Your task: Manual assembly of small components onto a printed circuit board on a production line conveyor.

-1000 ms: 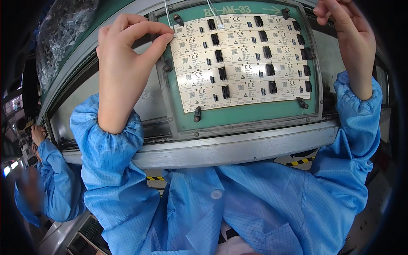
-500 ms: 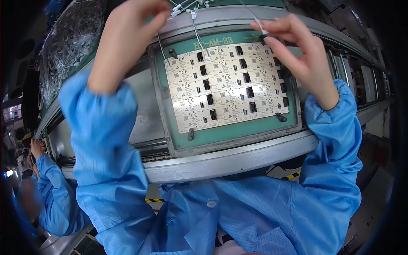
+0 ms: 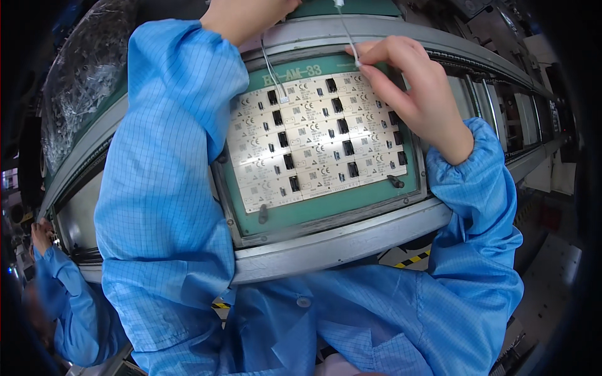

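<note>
My right hand [image 3: 411, 84] is above the board's far right part, thumb and fingers pinched on the lower end of a thin white cable [image 3: 346, 31]. The cable runs up to a small white connector at the top edge. My left hand [image 3: 248, 17] reaches over the far rail, its fingertips cut off by the picture's top edge. Beneath both hands lies a white circuit board panel [image 3: 307, 153] with rows of black components, set in a green fixture [image 3: 326, 216]. Another cable [image 3: 273, 72] ends in a white plug at the panel's far side.
A metal rail [image 3: 338, 247] runs along the near side of the fixture, another along the far side. Left of my arm is a clear plastic bag [image 3: 81, 94] of small parts. A co-worker's blue sleeve [image 3: 81, 307] shows at the lower left.
My left hand has moved right and farther out over the far rail. My right hand stays pinched on its cable. The fixture appears shifted slightly left in the picture.
</note>
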Available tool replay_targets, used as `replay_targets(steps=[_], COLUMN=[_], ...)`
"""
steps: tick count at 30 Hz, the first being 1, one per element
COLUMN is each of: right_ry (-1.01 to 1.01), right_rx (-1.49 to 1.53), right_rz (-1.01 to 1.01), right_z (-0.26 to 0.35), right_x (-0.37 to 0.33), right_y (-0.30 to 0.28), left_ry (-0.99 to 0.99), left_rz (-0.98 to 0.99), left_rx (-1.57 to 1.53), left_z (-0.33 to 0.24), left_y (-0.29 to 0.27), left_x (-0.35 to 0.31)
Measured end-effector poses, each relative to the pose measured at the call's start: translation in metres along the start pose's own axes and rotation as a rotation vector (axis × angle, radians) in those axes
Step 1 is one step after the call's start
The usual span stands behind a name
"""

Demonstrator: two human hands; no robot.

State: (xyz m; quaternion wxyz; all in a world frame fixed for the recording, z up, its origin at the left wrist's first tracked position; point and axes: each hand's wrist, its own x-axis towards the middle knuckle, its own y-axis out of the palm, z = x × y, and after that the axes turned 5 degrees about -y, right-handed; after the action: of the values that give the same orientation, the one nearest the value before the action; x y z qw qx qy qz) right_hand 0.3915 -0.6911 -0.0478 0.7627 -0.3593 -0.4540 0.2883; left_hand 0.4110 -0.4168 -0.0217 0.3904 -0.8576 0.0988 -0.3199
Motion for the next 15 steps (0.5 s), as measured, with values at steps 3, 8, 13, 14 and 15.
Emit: replay_targets(steps=[3,8,13,14,15], right_ry=[-0.044,-0.021,-0.066,-0.073,-0.073], right_rx=[-0.077,-0.137,-0.157,-0.156,-0.206], right_rz=[0.028,0.12,0.076,0.082,0.083], right_z=[-0.002,0.002,0.002,0.003,0.006], right_x=[0.003,0.001,0.003,0.004,0.004], right_y=[0.008,0.008,0.011,0.013,0.012], left_ry=[-0.283,-0.063,-0.542,-0.546,-0.552], left_rz=[0.098,-0.07,-0.355,-0.363,-0.44], left_rx=[0.614,0.191,-0.302,-0.303,-0.435], left_z=[0.003,0.016,-0.005,-0.009,-0.022], left_y=[0.009,0.011,-0.023,-0.029,-0.034], left_x=[0.005,0.012,0.014,0.011,0.005])
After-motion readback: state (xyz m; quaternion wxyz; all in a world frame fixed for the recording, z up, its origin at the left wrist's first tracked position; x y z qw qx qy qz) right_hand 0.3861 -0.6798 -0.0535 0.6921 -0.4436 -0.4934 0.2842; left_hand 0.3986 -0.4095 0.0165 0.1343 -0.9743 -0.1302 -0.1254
